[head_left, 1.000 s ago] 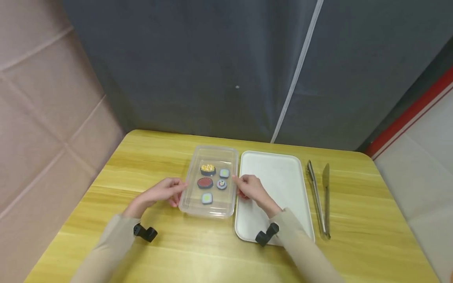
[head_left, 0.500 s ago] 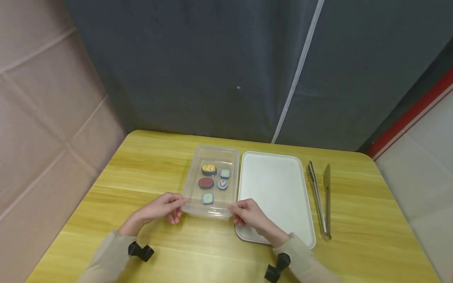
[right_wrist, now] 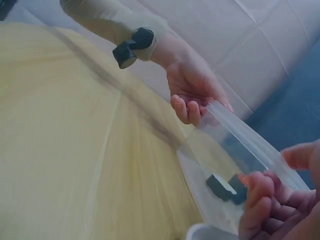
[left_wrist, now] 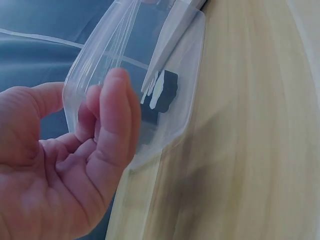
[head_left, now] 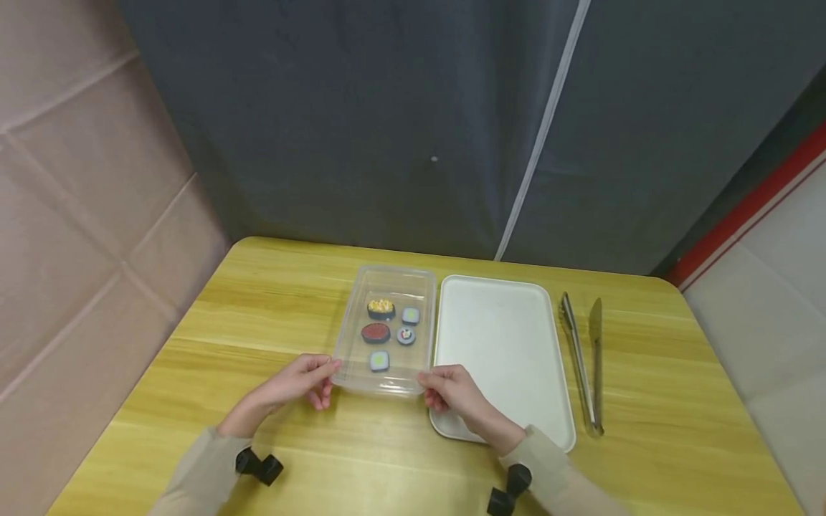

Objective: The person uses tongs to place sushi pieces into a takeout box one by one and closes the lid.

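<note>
Both hands, left hand and right hand, pinch the clear box by its near corners (sushi pieces inside); a tilt might slide them.

A yellow wooden table is stretching out beneath and ahead of my hands, its far corners rounded and its grain running across me. Beyond it, straight ahead of my hands, a dark grey curtain is hanging as a backdrop, with a pale seam slanting down it. Off past my left hand, a beige padded wall is rising. Off past my right hand, a red stripe is edging a pale panel. Soft, even light is falling over the tabletop.
</note>
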